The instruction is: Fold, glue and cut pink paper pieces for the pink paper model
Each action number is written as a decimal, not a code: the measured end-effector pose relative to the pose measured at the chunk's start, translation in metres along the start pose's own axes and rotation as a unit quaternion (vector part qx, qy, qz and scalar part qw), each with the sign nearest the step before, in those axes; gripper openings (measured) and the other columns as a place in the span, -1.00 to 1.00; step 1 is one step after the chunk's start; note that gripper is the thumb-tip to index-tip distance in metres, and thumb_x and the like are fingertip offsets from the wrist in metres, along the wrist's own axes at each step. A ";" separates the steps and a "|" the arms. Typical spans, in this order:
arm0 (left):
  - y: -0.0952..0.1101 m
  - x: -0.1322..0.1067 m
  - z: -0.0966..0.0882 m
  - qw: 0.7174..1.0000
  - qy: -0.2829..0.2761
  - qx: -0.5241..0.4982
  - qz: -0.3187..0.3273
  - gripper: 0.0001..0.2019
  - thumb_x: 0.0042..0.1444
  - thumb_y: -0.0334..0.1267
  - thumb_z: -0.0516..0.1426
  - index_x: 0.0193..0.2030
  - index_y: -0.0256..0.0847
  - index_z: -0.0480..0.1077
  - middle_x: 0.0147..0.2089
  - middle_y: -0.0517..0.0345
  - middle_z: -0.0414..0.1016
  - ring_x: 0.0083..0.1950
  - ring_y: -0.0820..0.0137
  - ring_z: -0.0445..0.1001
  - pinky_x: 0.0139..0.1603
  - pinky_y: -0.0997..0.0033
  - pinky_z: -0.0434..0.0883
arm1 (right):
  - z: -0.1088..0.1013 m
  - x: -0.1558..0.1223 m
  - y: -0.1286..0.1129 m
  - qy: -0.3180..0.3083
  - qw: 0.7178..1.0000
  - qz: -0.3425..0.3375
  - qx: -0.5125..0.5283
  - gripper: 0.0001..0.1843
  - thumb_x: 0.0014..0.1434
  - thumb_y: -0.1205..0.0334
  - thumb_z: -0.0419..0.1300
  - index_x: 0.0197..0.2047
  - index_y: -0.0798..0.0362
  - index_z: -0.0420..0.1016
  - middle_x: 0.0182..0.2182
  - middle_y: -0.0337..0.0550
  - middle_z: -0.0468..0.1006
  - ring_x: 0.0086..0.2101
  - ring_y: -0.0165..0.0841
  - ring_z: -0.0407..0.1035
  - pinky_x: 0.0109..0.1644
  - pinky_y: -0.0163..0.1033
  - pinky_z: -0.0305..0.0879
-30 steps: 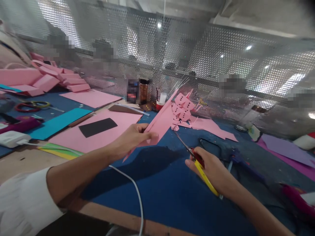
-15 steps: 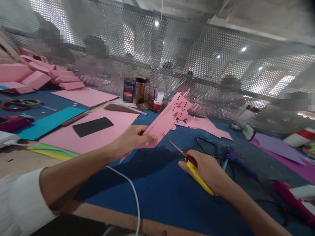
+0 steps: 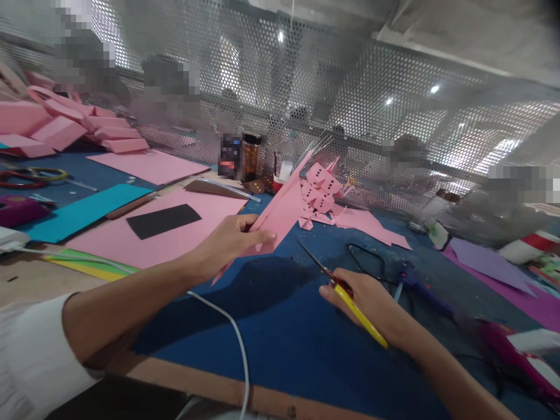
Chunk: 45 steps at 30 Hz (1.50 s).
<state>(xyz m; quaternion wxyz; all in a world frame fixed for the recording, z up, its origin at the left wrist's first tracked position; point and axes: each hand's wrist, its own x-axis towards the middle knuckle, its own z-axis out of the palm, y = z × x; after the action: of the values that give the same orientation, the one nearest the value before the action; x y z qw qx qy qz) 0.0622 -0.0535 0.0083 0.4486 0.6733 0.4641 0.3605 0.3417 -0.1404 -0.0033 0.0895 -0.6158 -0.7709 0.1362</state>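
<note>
My left hand pinches a folded piece of pink paper between thumb and fingers, holding it tilted above the blue tabletop. To the right, my right hand is wrapped round the handles of yellow and red scissors. The blades point up and left toward the pink paper, a small gap away, and look closed or nearly so. Behind the held paper stand several cut pink paper shapes with black dots, partly hidden by it.
At left lie pink sheets with a black paper piece, a teal strip and a pile of pink paper forms. A white cable crosses the front. A blue glue gun and purple sheets are at right.
The pink paper in my left hand has tilted more upright and moved slightly left. The scissors' tips are now farther from its edge.
</note>
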 end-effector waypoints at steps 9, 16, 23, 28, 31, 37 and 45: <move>0.009 -0.007 0.008 0.997 -0.072 -0.004 -0.005 -0.77 0.08 -0.10 0.24 -0.35 -0.26 0.47 -0.60 0.32 0.33 -0.62 0.56 0.18 -0.61 0.52 0.09 | 0.001 0.000 -0.003 -0.012 1.000 -0.002 0.007 -0.50 0.31 -0.26 -0.03 -0.36 0.00 0.31 -0.51 -0.26 0.43 -0.50 -0.39 0.27 -0.42 -0.29 -0.03; 0.011 -0.011 0.014 0.995 -0.100 -0.012 -0.012 -0.76 0.05 -0.12 0.25 -0.32 -0.28 0.46 -0.62 0.37 0.29 -0.67 0.61 0.10 -0.65 0.55 0.07 | 0.001 -0.002 -0.006 -0.016 1.000 -0.001 -0.009 -0.48 0.30 -0.29 -0.02 -0.38 0.00 0.28 -0.50 -0.26 0.44 -0.49 -0.39 0.26 -0.43 -0.28 -0.06; 0.007 -0.012 0.018 0.994 -0.100 -0.030 0.020 -0.77 0.03 -0.13 0.25 -0.29 -0.28 0.49 -0.49 0.28 0.41 -0.53 0.55 0.28 -0.60 0.60 0.15 | 0.005 -0.003 -0.006 -0.011 1.000 -0.004 -0.013 -0.51 0.30 -0.25 0.01 -0.39 0.00 0.27 -0.51 -0.28 0.43 -0.50 -0.41 0.25 -0.43 -0.28 -0.06; 0.007 -0.012 0.017 0.994 -0.104 -0.019 0.018 -0.75 0.05 -0.10 0.24 -0.29 -0.28 0.49 -0.54 0.30 0.38 -0.62 0.58 0.19 -0.64 0.58 0.12 | 0.007 -0.002 -0.005 -0.008 1.000 -0.006 -0.016 -0.51 0.31 -0.25 -0.01 -0.39 0.00 0.27 -0.52 -0.28 0.41 -0.51 -0.41 0.24 -0.43 -0.28 -0.06; 0.006 -0.013 0.017 0.994 -0.106 -0.014 0.009 -0.74 0.06 -0.10 0.23 -0.26 -0.28 0.49 -0.53 0.32 0.38 -0.65 0.61 0.13 -0.66 0.57 0.09 | 0.007 -0.002 -0.005 -0.007 1.000 -0.008 -0.016 -0.51 0.31 -0.24 -0.01 -0.39 0.00 0.27 -0.52 -0.28 0.41 -0.51 -0.40 0.24 -0.43 -0.28 -0.06; -0.001 -0.010 0.017 0.992 -0.113 -0.038 0.035 -0.77 0.05 -0.11 0.24 -0.31 -0.27 0.48 -0.44 0.26 0.41 -0.43 0.51 0.34 -0.45 0.57 0.25 | 0.005 -0.004 -0.010 -0.005 1.000 -0.001 -0.012 -0.51 0.31 -0.24 -0.01 -0.41 0.00 0.24 -0.53 -0.29 0.41 -0.51 -0.41 0.24 -0.44 -0.29 -0.08; -0.001 -0.012 0.015 0.990 -0.125 -0.056 0.023 -0.73 0.05 -0.10 0.24 -0.21 -0.26 0.52 -0.34 0.18 0.49 -0.31 0.41 0.41 -0.32 0.50 0.33 | 0.005 -0.004 -0.010 -0.002 1.000 -0.003 -0.017 -0.52 0.31 -0.23 0.01 -0.41 0.00 0.25 -0.52 -0.29 0.42 -0.50 -0.41 0.24 -0.43 -0.29 -0.07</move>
<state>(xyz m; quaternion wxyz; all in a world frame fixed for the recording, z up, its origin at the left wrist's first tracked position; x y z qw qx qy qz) 0.0723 -0.0686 0.0017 0.5311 0.6977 0.3679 0.3094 0.3316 -0.1467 -0.0049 0.0783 -0.6145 -0.7752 0.1238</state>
